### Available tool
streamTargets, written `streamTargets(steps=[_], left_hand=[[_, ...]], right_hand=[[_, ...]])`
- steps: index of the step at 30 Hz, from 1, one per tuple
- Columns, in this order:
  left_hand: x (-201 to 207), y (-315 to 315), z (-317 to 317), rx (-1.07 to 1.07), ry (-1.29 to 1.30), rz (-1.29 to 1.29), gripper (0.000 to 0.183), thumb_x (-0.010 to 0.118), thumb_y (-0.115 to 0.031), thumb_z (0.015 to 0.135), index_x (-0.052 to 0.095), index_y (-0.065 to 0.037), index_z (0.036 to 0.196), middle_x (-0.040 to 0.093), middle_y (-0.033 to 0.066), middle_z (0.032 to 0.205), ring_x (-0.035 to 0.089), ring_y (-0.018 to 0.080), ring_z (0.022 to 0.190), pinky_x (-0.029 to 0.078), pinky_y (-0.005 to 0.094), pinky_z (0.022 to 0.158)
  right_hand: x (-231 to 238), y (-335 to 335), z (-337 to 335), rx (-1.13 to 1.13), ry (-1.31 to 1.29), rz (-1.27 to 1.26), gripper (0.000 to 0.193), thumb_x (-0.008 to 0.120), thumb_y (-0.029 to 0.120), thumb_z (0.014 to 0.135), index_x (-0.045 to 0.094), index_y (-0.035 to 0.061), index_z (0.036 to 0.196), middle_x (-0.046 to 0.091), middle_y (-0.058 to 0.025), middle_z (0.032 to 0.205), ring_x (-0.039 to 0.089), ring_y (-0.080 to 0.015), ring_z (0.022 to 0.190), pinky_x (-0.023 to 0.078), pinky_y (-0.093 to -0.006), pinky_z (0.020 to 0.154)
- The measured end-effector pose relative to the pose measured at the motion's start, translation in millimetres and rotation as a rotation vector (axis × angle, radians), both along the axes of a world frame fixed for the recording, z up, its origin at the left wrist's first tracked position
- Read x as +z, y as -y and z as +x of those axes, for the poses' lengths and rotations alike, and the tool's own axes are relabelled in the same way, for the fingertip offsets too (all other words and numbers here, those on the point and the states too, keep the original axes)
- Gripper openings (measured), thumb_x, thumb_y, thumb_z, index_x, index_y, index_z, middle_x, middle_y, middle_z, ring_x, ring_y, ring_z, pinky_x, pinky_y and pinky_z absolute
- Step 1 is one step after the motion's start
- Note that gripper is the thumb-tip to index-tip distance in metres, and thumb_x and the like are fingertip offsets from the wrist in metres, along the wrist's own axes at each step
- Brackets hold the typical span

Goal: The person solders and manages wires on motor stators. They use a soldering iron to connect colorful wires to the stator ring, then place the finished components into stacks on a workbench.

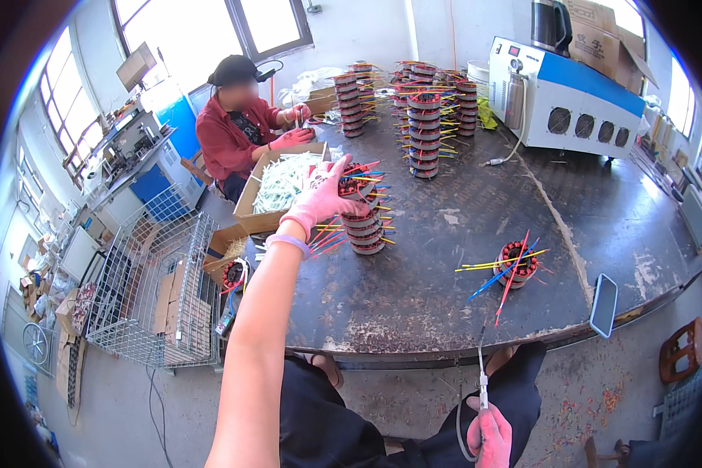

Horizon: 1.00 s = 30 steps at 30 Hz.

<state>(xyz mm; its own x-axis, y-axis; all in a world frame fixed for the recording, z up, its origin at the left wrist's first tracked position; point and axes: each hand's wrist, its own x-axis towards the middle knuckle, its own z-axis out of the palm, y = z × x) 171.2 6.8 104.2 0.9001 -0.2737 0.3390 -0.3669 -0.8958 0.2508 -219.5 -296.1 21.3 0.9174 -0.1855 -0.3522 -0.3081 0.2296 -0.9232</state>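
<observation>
My left hand (325,196), in a pink glove, reaches across the table. Its fingers and thumb are spread round the top wound motor stator (356,186) of a short stack (364,234); red, blue and yellow leads stick out of it. Low at the right, my right hand (489,438), also gloved in pink, is closed round a slim metal tool (483,386) with a thin tip and a grey hose looping beside it. A single stator (519,269) stands on the table above that tip, its coloured leads crossed over its top.
Taller stator stacks (424,144) stand at the back. A carton (246,204) of pale sleeves lies beyond my left hand, with a co-worker (238,129) behind it. A phone-like framed object (604,306) rests at the right edge. A blue-white machine (569,101) sits at the back right; a wire cage (152,288) stands left.
</observation>
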Motion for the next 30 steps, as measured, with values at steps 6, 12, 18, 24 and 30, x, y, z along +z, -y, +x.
streamTargets(steps=[6,12,18,24,30], left_hand=[[5,6,-4,0.004,-0.025,0.059,0.116,0.087,-0.055,0.055,0.037,-0.014,0.151,0.045,0.0216,0.142,0.034,0.0428,0.136,0.026,0.0493,0.115],[4,7,-4,0.028,-0.001,0.063,0.114,0.087,-0.055,0.054,0.041,-0.014,0.149,0.047,0.0225,0.139,0.035,0.0429,0.134,0.028,0.0495,0.114],[2,9,-1,-0.023,0.034,0.034,0.111,0.088,-0.052,0.055,0.043,-0.013,0.148,0.05,0.0221,0.135,0.039,0.0417,0.131,0.031,0.0481,0.113],[4,0,1,-0.031,-0.008,0.067,0.114,0.084,-0.058,0.055,0.04,-0.013,0.149,0.05,0.0202,0.138,0.04,0.039,0.136,0.018,0.0525,0.118],[14,8,-4,-0.088,0.015,0.243,0.114,0.085,-0.051,0.055,0.038,-0.011,0.15,0.046,0.0195,0.144,0.037,0.0443,0.134,0.026,0.0494,0.115]], right_hand=[[-7,2,2,-0.01,0.021,0.019,0.035,0.047,0.029,0.105,0.048,0.0122,0.075,0.036,0.0056,0.056,0.029,-0.0053,0.045,0.021,-0.0226,0.042],[-5,2,3,0.018,0.012,0.021,0.035,0.047,0.03,0.105,0.05,0.0116,0.075,0.037,0.0059,0.057,0.031,-0.0049,0.048,0.021,-0.0234,0.045],[1,-1,5,0.001,0.017,0.049,0.036,0.047,0.029,0.105,0.05,0.0118,0.074,0.037,0.006,0.057,0.031,-0.0047,0.048,0.021,-0.0233,0.045],[-4,5,3,0.017,-0.037,0.144,0.041,0.05,0.029,0.103,0.057,-0.0048,0.126,0.043,0.0047,0.056,0.033,-0.0035,0.044,0.023,-0.0207,0.042],[10,-12,3,-0.012,-0.07,0.03,0.038,0.047,0.034,0.104,0.048,0.013,0.072,0.036,0.0065,0.055,0.03,-0.0043,0.046,0.018,-0.0239,0.043]])
